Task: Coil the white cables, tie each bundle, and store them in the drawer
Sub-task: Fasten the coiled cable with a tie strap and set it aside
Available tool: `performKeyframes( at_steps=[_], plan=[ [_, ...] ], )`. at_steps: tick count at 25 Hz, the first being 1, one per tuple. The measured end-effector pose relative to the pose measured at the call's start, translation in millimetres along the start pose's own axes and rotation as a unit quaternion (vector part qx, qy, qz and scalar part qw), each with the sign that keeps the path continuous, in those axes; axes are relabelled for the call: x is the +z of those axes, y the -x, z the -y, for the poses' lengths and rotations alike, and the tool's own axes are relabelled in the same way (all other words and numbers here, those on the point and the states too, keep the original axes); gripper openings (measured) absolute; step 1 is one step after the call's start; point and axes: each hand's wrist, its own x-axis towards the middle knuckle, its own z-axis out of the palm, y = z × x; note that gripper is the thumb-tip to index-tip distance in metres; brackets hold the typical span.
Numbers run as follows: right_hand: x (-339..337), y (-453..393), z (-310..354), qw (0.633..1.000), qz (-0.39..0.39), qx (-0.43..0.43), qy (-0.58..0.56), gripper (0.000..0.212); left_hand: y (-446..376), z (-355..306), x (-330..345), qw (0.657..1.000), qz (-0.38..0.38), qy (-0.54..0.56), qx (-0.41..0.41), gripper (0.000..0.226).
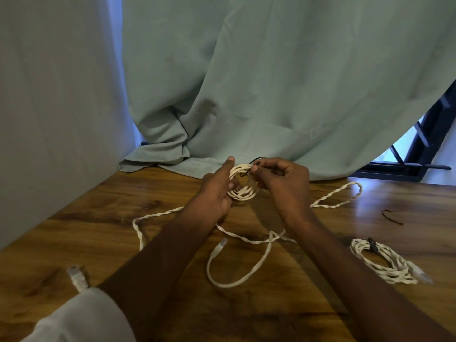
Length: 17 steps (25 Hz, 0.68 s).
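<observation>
Our left hand [218,191] grips the white coil [243,186], partly hiding it; our right hand [283,181] pinches a black tie [256,160], mostly concealed behind its fingers.

The left hand [219,191] is gripping a small coil of white cable [243,186] above the wooden desk [103,218], while the right hand [283,181] is pinching a thin black tie [251,166] at the coil's top. A loose white cable [246,239] is trailing across the desk beneath the arms, its plug [219,248] lying near the middle. A tied bundle [380,260] is lying to the right, with a spare black tie [392,215] beyond it. A pale green curtain [271,82] is hanging behind.
</observation>
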Motion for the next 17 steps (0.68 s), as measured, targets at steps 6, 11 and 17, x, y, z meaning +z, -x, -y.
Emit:
performKeyframes(
  at_steps=[6,11,17],
  plan=[
    [8.4,11.9,-5.7,0.983,-0.01,-0.111,0.143,0.014,10.2,-3.7,5.2,0.992,0.069,0.079,-0.077,0.042],
    [8.8,10.6,-1.0,0.999,-0.04,0.005,0.013,0.009,20.2,0.4,10.6,0.993,0.09,0.052,-0.059,0.041],
    [11.0,14.6,6.2,0.995,-0.022,0.099,-0.019,0.009,14.6,-1.5,9.0,0.995,0.064,0.068,0.017,0.027]
  ],
)
